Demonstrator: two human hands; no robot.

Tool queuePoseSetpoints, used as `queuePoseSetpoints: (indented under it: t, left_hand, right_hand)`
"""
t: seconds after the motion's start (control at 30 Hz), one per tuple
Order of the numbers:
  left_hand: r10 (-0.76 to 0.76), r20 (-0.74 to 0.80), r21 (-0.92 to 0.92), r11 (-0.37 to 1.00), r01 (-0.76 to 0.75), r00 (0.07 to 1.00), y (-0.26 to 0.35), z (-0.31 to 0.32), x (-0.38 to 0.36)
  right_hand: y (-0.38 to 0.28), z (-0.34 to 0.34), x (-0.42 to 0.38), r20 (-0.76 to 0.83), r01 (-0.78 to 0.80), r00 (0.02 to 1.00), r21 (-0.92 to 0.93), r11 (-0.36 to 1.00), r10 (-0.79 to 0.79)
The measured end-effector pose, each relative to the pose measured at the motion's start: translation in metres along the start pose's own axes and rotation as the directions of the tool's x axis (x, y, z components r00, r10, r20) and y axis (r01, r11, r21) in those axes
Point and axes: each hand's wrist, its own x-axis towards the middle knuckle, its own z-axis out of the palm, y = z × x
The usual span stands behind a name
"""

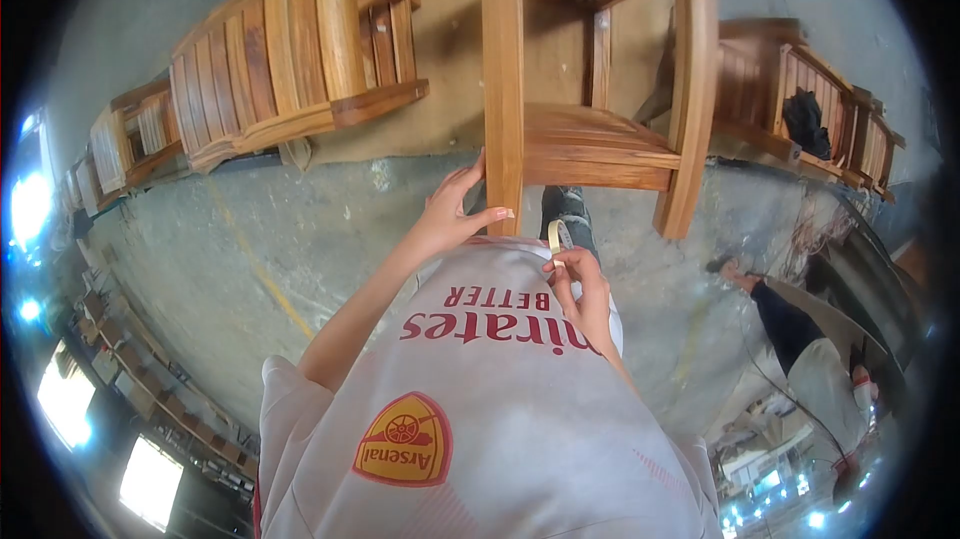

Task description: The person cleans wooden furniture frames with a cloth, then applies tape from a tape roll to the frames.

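Observation:
My left hand [452, 214] is at the near end of a thick, square wooden post [503, 89], its fingers reaching round the left side and its thumb on the front face. A small pale scrap [509, 214], like a bit of tape, shows at the thumb tip. The post belongs to a piece of brown wooden furniture [600, 144] with a slatted panel between its legs. Close to my shirt, my right hand [583, 287] pinches a narrow roll of pale tape [556, 237], just right of the post's end.
Slatted wooden furniture [290, 49] stands at the left, with more pieces behind it. Further wooden pieces [790, 89] at the right carry a black bag [806, 124]. Cardboard [445, 39] lies under the nearest furniture. Another person [800, 339] is at the lower right.

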Motion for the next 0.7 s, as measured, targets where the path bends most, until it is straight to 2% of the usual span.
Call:
queuePoseSetpoints:
  t: [0.1, 0.2, 0.3, 0.33, 0.43, 0.47, 0.57, 0.6, 0.7]
  left_hand:
    - [-0.002, 0.112, 0.092, 0.996, -0.009, 0.994, -0.002, -0.012, 0.003]
    - [0.108, -0.162, 0.259, 0.964, -0.063, 0.981, 0.014, 0.0, -0.007]
    - [0.394, -0.194, 0.216, 0.91, -0.353, 0.898, 0.058, -0.003, -0.024]
    - [0.415, -0.209, 0.266, 0.896, -0.356, 0.886, 0.071, -0.001, -0.033]
    - [0.47, -0.144, 0.21, 0.875, -0.437, 0.871, 0.089, 0.003, -0.049]
    - [0.51, -0.196, 0.151, 0.86, -0.488, 0.837, 0.091, 0.008, -0.05]
    - [0.506, -0.25, 0.158, 0.862, -0.481, 0.825, 0.095, 0.015, -0.05]
    - [0.498, -0.293, 0.071, 0.863, -0.5, 0.817, 0.093, 0.019, -0.046]
    - [0.637, -0.317, 0.325, 0.769, -0.55, 0.703, 0.087, 0.021, -0.04]
  right_hand:
    - [-0.019, -0.002, 0.005, 0.027, 0.095, 0.995, -0.016, 0.995, -0.094]
    - [-0.031, -0.006, 0.015, 0.073, 0.181, 0.981, -0.047, 0.982, -0.177]
    - [-0.043, -0.009, 0.021, 0.098, 0.245, 0.966, -0.072, 0.967, -0.238]
    - [-0.041, -0.007, 0.023, 0.095, 0.28, 0.957, -0.058, 0.958, -0.274]
    - [-0.048, -0.006, 0.028, 0.055, 0.342, 0.939, -0.012, 0.94, -0.341]
    - [-0.051, -0.007, 0.029, 0.034, 0.354, 0.935, 0.002, 0.935, -0.354]
    - [-0.059, -0.009, 0.029, 0.07, 0.366, 0.928, 0.024, 0.93, -0.367]
    - [-0.057, -0.008, 0.03, 0.047, 0.392, 0.918, 0.03, 0.92, -0.393]
    - [-0.054, -0.008, 0.031, 0.036, 0.397, 0.915, 0.085, 0.914, -0.401]
